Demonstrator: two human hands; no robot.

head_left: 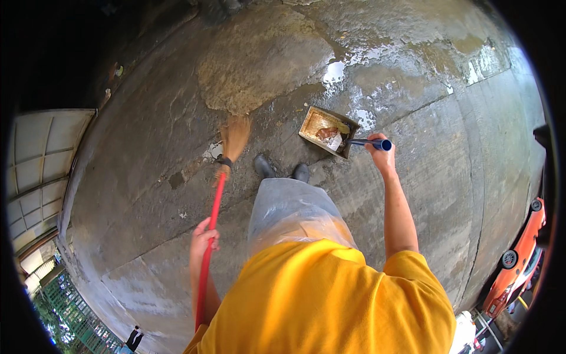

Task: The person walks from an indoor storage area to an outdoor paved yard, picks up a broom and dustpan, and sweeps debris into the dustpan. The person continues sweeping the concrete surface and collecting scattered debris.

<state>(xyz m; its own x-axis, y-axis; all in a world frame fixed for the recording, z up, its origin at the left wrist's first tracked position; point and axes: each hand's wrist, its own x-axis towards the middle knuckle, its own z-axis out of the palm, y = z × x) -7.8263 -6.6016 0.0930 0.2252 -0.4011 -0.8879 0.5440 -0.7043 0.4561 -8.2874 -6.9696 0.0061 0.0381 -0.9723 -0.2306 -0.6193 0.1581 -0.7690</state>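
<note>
My left hand is closed around the red handle of a broom. The broom's tan bristles point away from me, just ahead and left of my boots, and look slightly blurred. With my right hand I grip the dark blue handle of a dustpan. Its box-shaped pan is at the ground in front of my right boot, its inside stained pale and brown. In the pan lie a brown scrap and a white piece. The broom head and the pan are apart.
Wet, cracked concrete spreads around me, with shiny puddles beyond the dustpan. A pale panelled gate stands at the left, and a green fence at lower left. An orange car is at the right. Dark boots are on my feet.
</note>
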